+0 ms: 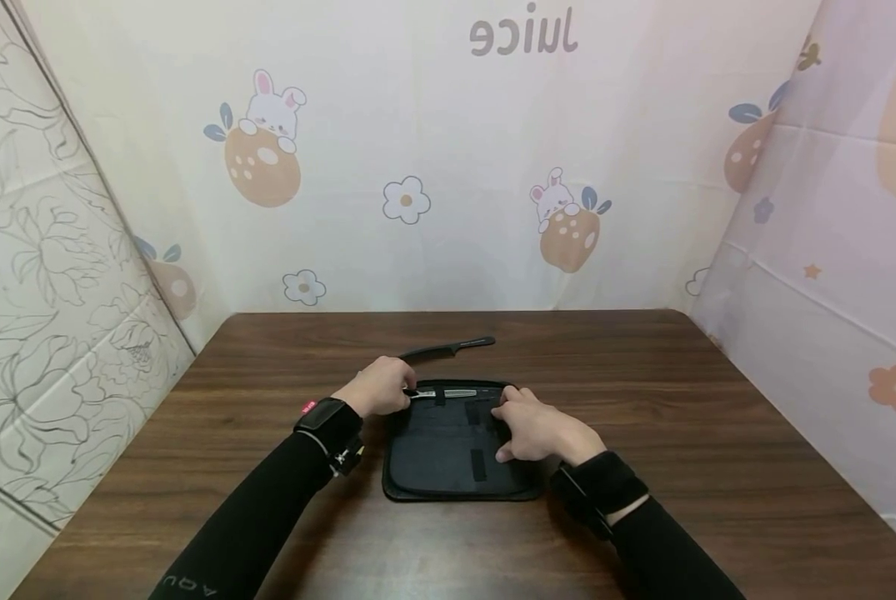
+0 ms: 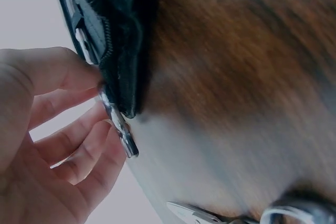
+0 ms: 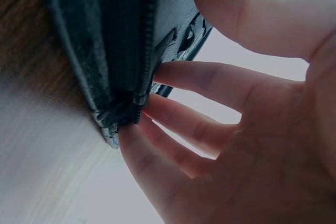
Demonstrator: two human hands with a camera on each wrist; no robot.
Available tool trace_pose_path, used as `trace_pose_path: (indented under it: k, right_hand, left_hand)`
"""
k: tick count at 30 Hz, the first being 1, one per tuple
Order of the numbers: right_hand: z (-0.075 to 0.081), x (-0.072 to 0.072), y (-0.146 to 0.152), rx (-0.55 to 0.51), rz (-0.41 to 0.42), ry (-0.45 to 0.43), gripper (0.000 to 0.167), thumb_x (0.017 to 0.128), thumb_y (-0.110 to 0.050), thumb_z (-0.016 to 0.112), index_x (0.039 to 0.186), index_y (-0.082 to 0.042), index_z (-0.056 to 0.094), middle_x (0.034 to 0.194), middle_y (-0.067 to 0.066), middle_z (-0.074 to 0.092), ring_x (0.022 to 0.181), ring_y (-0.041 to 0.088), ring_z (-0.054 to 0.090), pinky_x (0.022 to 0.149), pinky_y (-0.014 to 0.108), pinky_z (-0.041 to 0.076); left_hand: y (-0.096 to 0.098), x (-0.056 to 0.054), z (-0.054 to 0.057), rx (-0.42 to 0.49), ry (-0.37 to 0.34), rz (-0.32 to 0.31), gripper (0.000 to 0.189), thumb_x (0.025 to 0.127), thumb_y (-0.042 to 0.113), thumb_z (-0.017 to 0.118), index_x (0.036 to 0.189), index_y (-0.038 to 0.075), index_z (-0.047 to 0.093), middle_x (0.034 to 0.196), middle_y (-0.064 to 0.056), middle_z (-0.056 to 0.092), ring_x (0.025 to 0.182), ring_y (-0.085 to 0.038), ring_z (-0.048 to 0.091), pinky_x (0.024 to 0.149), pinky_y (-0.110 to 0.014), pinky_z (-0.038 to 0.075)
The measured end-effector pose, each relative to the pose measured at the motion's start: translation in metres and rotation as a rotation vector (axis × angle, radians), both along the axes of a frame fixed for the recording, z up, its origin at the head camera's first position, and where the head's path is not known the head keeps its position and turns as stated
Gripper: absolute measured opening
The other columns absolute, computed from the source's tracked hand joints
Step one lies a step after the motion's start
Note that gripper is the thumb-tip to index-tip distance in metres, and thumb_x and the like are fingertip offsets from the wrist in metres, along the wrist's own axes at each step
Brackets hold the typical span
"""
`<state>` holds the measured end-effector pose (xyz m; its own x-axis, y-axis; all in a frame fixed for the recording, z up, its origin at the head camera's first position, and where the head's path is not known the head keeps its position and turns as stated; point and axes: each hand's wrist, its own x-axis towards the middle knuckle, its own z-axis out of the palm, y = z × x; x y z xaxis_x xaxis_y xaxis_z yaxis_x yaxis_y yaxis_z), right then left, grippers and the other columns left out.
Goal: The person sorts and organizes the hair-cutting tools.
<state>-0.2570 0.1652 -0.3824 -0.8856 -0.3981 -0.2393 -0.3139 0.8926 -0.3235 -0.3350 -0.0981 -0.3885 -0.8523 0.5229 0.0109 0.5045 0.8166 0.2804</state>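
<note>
A flat black zippered case [image 1: 436,462] lies on the table in front of me. Across its far side, a slim silver tool [image 1: 458,393] runs beneath a black elastic band. My left hand [image 1: 376,387] pinches the left end of this tool at the case's far left corner. In the left wrist view, the shiny end of the silver tool [image 2: 122,129] sticks out past the thumb. My right hand [image 1: 538,425] holds the case's right edge, with fingertips at the far corner and the thumb nearer me. A ridged stretch of the silver tool [image 3: 194,43] shows in the right wrist view.
Beyond the case lies a black comb [image 1: 448,348], its handle pointing right. A pointed silver blade [image 2: 191,212] and a metal ring [image 2: 294,214] rest at the bottom of the left wrist view. The brown wooden table [image 1: 665,400] meets a printed curtain [image 1: 417,108] at the back.
</note>
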Motion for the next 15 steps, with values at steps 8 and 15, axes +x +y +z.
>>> trace_pose_path:
  k: [8,15]
  right_hand:
    - [0.0001,-0.0007,-0.0004,-0.004,0.000,0.003,0.061,0.088,-0.019,0.082,0.139,0.004,0.059,0.120,0.006,0.046,0.107,0.025,0.040,0.087,0.041,0.042]
    - [0.0001,0.0005,0.0002,-0.004,-0.005,0.002,0.061,0.088,-0.019,0.082,0.139,0.004,0.059,0.120,0.005,0.047,0.107,0.024,0.040,0.085,0.041,0.043]
  left_hand:
    - [-0.0027,-0.0012,0.0029,-0.013,-0.043,0.025,0.017,0.091,0.010,0.074,0.108,0.008,0.076,0.108,-0.009,0.070,0.096,-0.023,0.064,0.088,-0.043,0.052]
    - [-0.0026,-0.0013,0.0011,-0.016,-0.077,0.034,0.020,0.094,0.015,0.074,0.113,0.009,0.075,0.113,-0.009,0.070,0.105,-0.024,0.066,0.092,-0.042,0.052]
